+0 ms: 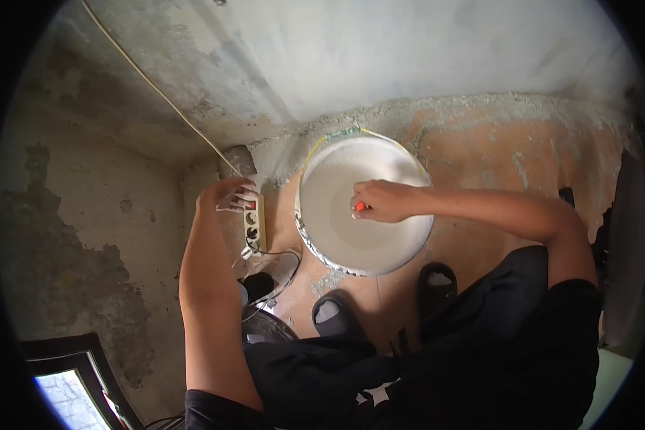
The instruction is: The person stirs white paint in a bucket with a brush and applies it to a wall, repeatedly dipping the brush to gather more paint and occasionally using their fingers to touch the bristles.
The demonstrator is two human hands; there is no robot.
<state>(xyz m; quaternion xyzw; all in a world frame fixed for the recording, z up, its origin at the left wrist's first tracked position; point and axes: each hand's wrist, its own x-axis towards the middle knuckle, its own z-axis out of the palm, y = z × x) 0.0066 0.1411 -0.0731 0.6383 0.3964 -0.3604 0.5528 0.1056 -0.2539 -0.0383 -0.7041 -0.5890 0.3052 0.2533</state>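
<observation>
At the left, my left hand (226,196) reaches to the top end of a cream power strip (261,222). Its fingers are stretched and apart, with pale smears on them, at the red switch (251,206). My right hand (388,201) is above a large round bucket (304,233) that holds a smooth pale grey-white mix (337,244). That hand is closed around a thing with an orange end (362,206); the rest of it is hidden by the hand or the mix. A black plug (251,233) sits in the strip.
A pale cable (154,86) runs along the wall to the strip. Below the strip lie a black cord (294,269) and a dark cylindrical object (259,286). My feet in dark sandals (437,283) stand close to the bucket on the reddish floor (473,158). Peeling walls rise behind and left.
</observation>
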